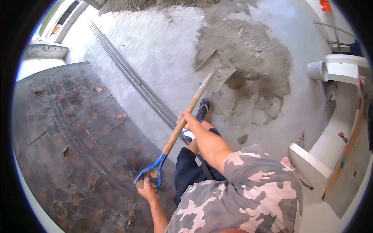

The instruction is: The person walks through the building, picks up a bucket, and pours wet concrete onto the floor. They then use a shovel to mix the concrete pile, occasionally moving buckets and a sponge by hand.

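Observation:
A shovel with a wooden shaft point(196, 99) runs slantwise in front of me. My left hand point(145, 189) is wrapped round the grip of its blue forked handle point(157, 162), low on the left. Partway along the shaft, my right hand point(187, 119) is closed round the wood. The flat shovel blade point(218, 69), coated in grey mortar, is at the left edge of a spread of wet-looking grey mortar point(264, 66). Beside the blade is a darker hollow in the mortar. My sandalled foot point(204, 104) stands on the floor just below the blade.
Long thin metal bars point(132, 73) lie across the floor on the left. A dark stained sheet point(77, 139) covers the lower left. At right are a whitish bucket point(318, 71), white blocks point(344, 72) and a leaning board point(345, 155). More mortar point(155, 4) lies at the top.

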### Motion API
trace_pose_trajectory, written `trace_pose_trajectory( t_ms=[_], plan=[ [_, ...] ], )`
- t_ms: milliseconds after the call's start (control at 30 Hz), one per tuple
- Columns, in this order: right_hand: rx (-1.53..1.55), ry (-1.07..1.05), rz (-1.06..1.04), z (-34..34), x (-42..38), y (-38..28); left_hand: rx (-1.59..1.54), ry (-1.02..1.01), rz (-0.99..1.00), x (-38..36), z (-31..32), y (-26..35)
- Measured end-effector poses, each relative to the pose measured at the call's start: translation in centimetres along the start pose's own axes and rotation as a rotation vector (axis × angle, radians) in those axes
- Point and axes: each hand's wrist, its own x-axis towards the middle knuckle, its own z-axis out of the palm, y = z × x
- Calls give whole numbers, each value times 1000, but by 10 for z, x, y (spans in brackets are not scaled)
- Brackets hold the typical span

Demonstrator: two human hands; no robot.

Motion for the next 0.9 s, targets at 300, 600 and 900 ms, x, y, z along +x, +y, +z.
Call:
trace_pose_trajectory(
  t_ms=[300, 600, 900],
  plan=[
    [110, -102, 279, 77, 95, 86, 312, 195, -56, 83, 10, 88],
    [308, -44, -22, 53, 133, -124, 287, -135, 169, 112, 198, 122],
    [506, -97, -170, 44, -18, -171, 434, -279, 435, 89, 167, 159]
  ],
)
